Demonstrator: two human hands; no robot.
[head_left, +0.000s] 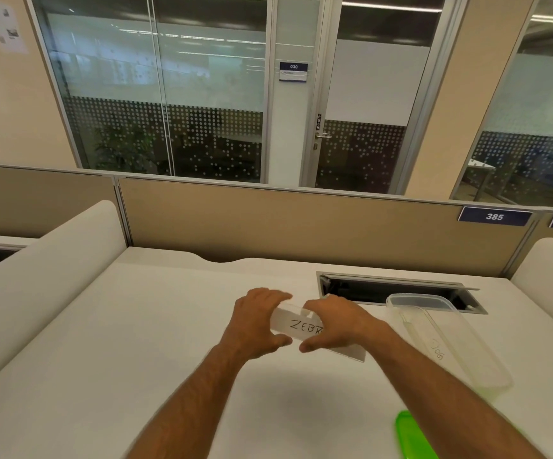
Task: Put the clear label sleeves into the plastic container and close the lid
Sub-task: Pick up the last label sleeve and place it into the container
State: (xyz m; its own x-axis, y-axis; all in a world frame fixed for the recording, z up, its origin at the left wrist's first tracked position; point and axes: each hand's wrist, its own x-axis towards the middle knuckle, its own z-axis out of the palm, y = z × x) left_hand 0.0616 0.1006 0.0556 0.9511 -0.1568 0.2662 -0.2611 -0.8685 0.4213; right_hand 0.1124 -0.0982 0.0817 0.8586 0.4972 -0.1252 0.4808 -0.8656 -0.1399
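Note:
A stack of clear label sleeves (296, 326) lies at the middle of the white desk, the top one marked "ZEBR" in black. My left hand (258, 321) grips the stack's left end, fingers over the far edge and thumb at the near edge. My right hand (334, 321) clasps its right part the same way and hides the rest of the word. To the right stands the clear plastic container (487, 369), open, with a sleeve marked "DOG" (435, 351) inside. The green lid (412, 433) lies near the desk's front edge, partly behind my right forearm.
A recessed cable slot (401, 289) with a raised flap runs along the back of the desk (136, 342), just behind the container. Beige partition panels (301, 220) close off the back, and padded white dividers rise at the left and right sides.

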